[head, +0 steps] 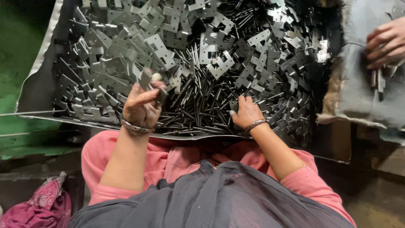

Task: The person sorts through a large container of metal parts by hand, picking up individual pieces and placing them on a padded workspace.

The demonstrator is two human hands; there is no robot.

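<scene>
1. Far left, a magenta cloth (44, 202) lay bunched on the floor, well clear of the work.
2. The tray (40, 90) sat across the lap, heaped with grey hinge plates (160, 52); those piled thick at left and along the top.
3. The left hand (142, 106) was up off the pile, fingers pinched narrow around a plate (146, 79) held on edge. A bangle sat at that wrist.
4. Dead centre, the pins (198, 112) lay in a dark loose drift, just beside both hands.
5. The right hand (246, 112) rested palm-down on the pins, fingers curled, sorting for one; whether it had one already, I could not tell.
6. My read: mid-assembly, plate in hand, pin wanted. The next move called for one pin singled out, then lined up with the plate's curled edge.
7. Far right, another person's hand (386, 42) gripped small metal parts over grey cloth (358, 76).
</scene>
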